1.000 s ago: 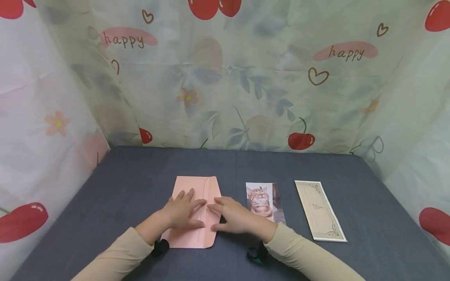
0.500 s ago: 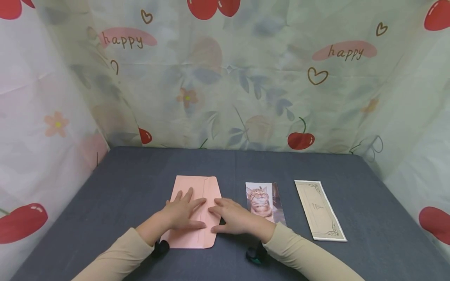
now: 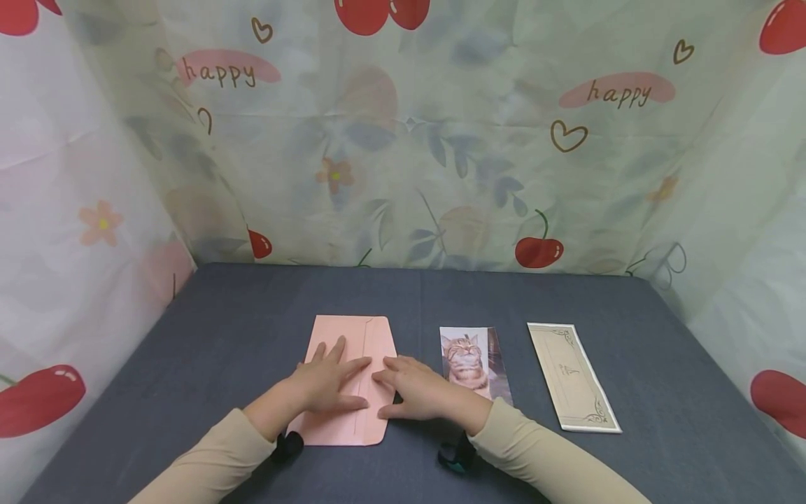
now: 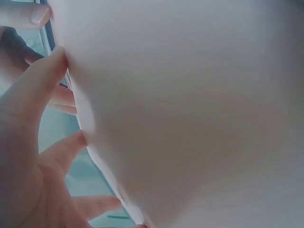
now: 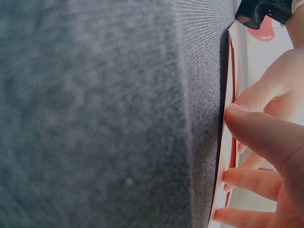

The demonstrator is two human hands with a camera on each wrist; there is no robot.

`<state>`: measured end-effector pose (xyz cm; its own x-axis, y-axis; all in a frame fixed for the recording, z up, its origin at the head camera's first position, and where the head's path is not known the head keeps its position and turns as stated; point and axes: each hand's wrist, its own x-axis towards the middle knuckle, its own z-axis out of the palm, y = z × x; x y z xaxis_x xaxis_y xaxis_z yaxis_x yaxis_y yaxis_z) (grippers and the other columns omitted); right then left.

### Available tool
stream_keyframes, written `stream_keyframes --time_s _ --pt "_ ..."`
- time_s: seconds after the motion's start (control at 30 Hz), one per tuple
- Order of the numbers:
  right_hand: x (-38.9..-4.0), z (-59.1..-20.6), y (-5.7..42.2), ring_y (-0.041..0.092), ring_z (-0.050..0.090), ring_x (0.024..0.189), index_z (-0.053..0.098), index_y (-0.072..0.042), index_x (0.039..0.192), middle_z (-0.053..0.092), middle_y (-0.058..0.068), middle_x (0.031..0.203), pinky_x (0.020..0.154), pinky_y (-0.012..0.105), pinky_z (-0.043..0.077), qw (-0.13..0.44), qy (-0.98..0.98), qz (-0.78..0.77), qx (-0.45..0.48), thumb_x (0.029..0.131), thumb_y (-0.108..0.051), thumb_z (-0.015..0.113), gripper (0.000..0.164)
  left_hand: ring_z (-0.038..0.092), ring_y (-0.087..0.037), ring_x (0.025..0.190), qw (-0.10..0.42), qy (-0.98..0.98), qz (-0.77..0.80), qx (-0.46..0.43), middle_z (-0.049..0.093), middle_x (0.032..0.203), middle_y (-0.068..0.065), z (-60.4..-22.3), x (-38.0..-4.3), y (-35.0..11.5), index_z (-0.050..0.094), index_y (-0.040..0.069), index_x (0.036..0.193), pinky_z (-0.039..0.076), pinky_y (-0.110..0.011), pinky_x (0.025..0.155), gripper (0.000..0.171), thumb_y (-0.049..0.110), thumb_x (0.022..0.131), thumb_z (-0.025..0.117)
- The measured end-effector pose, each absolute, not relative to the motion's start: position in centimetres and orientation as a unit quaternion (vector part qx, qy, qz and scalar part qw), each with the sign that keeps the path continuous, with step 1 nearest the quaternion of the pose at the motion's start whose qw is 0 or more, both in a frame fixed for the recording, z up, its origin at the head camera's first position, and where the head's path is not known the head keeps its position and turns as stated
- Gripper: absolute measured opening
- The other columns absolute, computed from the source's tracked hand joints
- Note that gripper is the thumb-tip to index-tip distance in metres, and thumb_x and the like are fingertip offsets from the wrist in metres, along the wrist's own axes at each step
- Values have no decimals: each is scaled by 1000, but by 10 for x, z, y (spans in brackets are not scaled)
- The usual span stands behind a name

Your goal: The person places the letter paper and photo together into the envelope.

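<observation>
A pink envelope (image 3: 340, 329) lies flat on the dark table, its flap (image 3: 376, 430) on the right side. My left hand (image 3: 327, 378) rests on the envelope's body with fingers spread. From the right, my right hand (image 3: 418, 386) touches the flap with its fingertips, thumb nearest me. In the left wrist view the left fingertips and thumb (image 4: 56, 61) press on the pale paper surface. The right wrist view shows the right thumb (image 5: 247, 126) at the envelope's edge, low over the dark cloth. Neither hand grips anything.
A cat photo card (image 3: 464, 357) lies right of the envelope, partly covered by the right forearm. Farther right is a cream booklet-like card (image 3: 569, 378) with ornate corners. A patterned curtain (image 3: 409, 140) encloses the dark table (image 3: 283, 294) at the back and sides.
Between one second and half a second ago the flap has settled flatter under the right fingertips. Both hands have otherwise stayed almost still.
</observation>
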<state>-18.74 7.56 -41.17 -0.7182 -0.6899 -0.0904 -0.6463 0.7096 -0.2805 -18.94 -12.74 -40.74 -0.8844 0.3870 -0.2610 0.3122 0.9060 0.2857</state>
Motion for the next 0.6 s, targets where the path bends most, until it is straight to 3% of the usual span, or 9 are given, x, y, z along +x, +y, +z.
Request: stream_keyframes --time_s 0.37,0.6 --pt "-186 -411 76 35 41 133 54 -10 129 45 19 141 107 50 36 100 920 -116 -360 83 -38 67 55 20 -60 132 139 966 131 175 18 153 -26 -408 -190 -126 45 25 135 34 -75 89 65 55 81 63" --pt "-187 -410 76 34 40 134 54 -10 129 45 19 142 107 51 36 106 921 -116 -357 83 -38 67 55 22 -64 128 123 967 134 181 19 151 -29 -407 -191 -126 45 22 134 39 -70 89 73 58 75 67"
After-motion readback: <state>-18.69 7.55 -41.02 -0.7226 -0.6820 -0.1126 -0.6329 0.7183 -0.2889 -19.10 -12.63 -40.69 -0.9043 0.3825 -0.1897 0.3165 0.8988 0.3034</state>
